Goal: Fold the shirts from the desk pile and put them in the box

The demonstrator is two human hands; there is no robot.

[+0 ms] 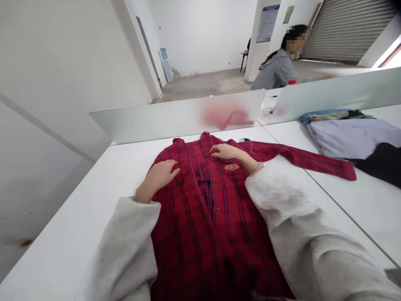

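Observation:
A red plaid button-up shirt lies front side up on the white table, collar toward the divider. Its front gapes partly between the buttons, and a pale emblem marks the chest on the right. One sleeve stretches out to the right; the other is not visible as a separate part. My left hand rests on the left upper part of the shirt, fingers loosely apart. Just below the collar, near the buttoned edge, my right hand lies over the cloth with fingers extended and slightly bent. Neither hand grips the fabric visibly.
A frosted divider runs along the table's far edge. Several folded garments lie at the right. A small black-and-white object sits behind the sleeve. Beyond the divider is a person in a grey hoodie, near a red-capped bottle.

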